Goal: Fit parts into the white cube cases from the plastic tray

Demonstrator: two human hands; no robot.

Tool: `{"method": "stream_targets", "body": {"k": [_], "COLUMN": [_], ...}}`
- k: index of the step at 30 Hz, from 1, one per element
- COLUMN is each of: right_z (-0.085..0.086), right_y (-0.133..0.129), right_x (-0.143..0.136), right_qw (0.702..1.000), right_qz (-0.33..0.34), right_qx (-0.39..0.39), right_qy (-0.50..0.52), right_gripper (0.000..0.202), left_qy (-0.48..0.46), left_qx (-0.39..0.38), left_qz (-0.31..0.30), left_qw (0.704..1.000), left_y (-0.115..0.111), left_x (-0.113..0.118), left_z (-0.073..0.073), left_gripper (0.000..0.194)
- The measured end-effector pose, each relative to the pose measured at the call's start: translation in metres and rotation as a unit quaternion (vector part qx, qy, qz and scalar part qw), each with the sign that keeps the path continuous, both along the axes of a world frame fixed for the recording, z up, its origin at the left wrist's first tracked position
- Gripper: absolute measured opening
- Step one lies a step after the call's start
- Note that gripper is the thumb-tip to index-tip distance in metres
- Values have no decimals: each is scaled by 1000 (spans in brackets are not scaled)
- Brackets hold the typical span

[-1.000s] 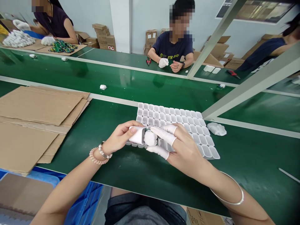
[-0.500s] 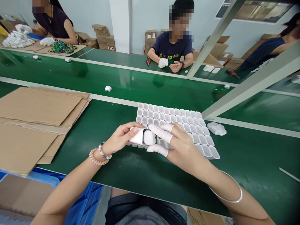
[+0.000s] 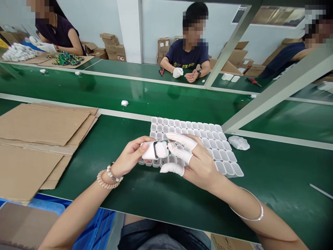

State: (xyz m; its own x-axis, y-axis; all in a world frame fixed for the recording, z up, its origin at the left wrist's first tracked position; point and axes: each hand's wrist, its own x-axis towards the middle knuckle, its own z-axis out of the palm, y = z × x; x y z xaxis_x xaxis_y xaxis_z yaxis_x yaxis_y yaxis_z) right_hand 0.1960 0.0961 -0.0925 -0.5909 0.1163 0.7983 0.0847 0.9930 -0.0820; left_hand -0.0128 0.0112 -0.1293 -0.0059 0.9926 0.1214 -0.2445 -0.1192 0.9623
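My left hand [image 3: 132,152] grips a white plastic casing [image 3: 149,151] between thumb and fingers. Out of the casing's right end sticks a green circuit board [image 3: 168,146] with a rounded white block [image 3: 161,150] on it. My right hand [image 3: 199,158], with white finger cots on thumb and two fingers, is at that end. One fingertip touches the board's edge; the thumb and the other covered finger stand apart from it. Beneath both hands lies a grid of small white open-topped plastic cases [image 3: 205,133], partly hidden by them.
Stacked cardboard sheets [image 3: 44,125] lie left, above a blue crate [image 3: 101,225]. A crumpled white bag [image 3: 238,142] sits right of the grid, near a slanted metal post [image 3: 273,93]. White-topped boards, one nearby [image 3: 125,103], dot the green belt [image 3: 99,86]. Co-workers sit across.
My right thumb and fingers have spread from around the block, with one fingertip now at the board's end. The white-topped board on the belt appears slightly farther right.
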Motion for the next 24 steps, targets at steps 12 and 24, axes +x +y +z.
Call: {"method": "stream_targets", "body": {"k": [12, 24], "right_z": [2, -5], "right_y": [-6, -5], "right_x": [-1, -3], "right_qw": [995, 994], "right_qz": [45, 58], "right_qx": [-3, -58], "right_qy": [-91, -66], "right_gripper": [50, 47], "left_qy": [-42, 19], "left_qx": [8, 44], "left_qz": [-30, -17], "left_qw": [999, 999], "left_y": [-3, 1], "left_x": [8, -5], "left_z": [-1, -11], "left_gripper": [41, 44]}}
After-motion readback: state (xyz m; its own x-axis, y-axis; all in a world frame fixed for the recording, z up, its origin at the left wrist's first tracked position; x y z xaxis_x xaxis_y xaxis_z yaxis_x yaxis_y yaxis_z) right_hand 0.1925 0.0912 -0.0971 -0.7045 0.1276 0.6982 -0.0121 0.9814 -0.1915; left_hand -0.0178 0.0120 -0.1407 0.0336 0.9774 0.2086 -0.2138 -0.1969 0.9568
